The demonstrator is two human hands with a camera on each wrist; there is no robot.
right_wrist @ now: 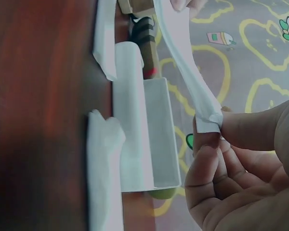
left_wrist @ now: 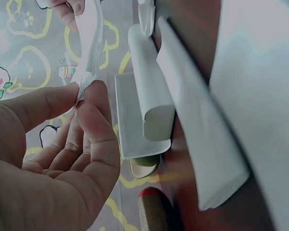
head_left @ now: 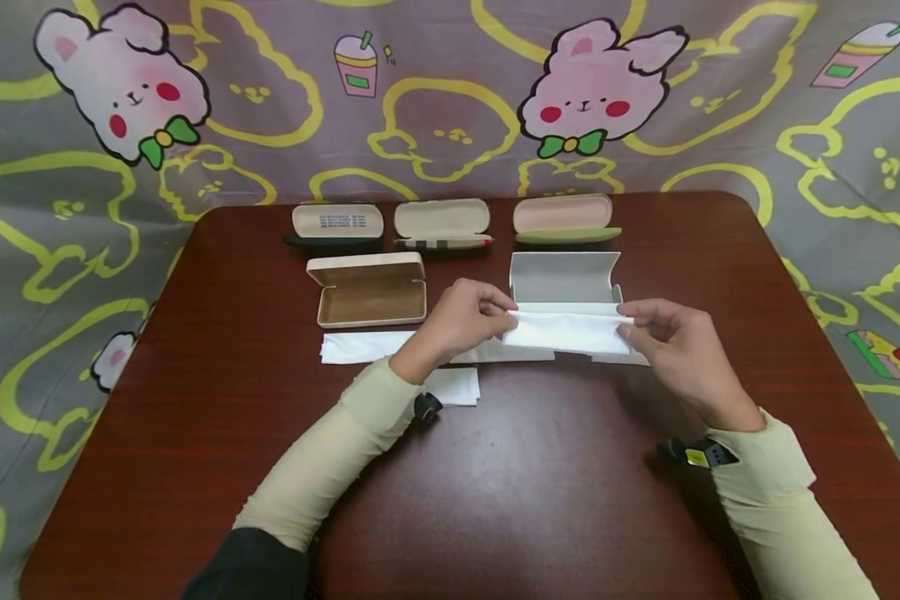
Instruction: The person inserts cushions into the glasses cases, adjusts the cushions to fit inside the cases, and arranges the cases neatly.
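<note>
A white folded cloth (head_left: 566,332) is stretched level between my two hands. My left hand (head_left: 468,317) pinches its left end between thumb and fingers, and my right hand (head_left: 671,346) pinches the right end. In the left wrist view, the held cloth (left_wrist: 90,38) rises from the thumb and fingertip, clear of the things on the table. Just behind it stands an open white glasses case (head_left: 566,277), its lid raised and its front partly hidden by the cloth. The right wrist view shows this case (right_wrist: 130,115) below the cloth.
More folded white cloths (head_left: 367,347) lie in a row in front of the cases, partly under my hands. Another cloth (head_left: 456,387) lies nearer, beside my left wrist. Open glasses cases stand behind: a cream one (head_left: 371,304), a dark one (head_left: 337,242), a plaid one (head_left: 442,243), a green one (head_left: 566,237).
</note>
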